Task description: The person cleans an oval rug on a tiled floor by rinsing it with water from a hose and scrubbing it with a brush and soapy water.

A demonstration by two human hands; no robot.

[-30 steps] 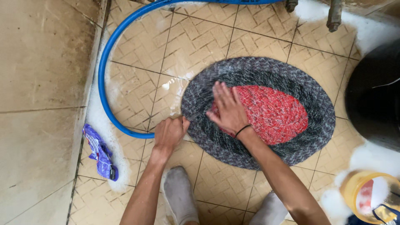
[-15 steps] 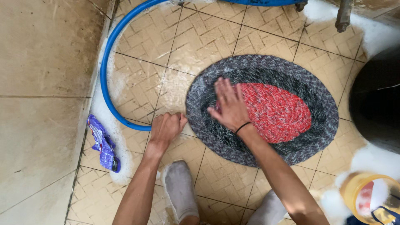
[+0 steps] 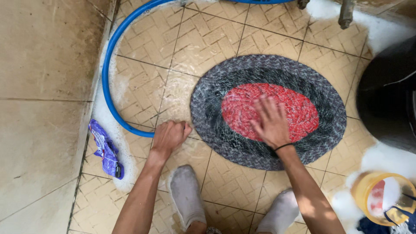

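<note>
The oval braided rug (image 3: 268,110) is lying flat on the wet tiled floor (image 3: 208,43), already lathered. The right hand (image 3: 271,123) is pressing open-palmed on its red centre, while the left hand (image 3: 169,136) is closing in a fist at its edge — suds unrinsed. A blue hose (image 3: 108,86) is curving beside it; a purple sachet (image 3: 106,151) is lying near the wall.

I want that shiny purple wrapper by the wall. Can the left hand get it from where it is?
Probably yes. The left hand rests in a fist on the wet tiles, and the purple wrapper lies close to its left, with only the blue hose curving nearby, not between them.
</note>
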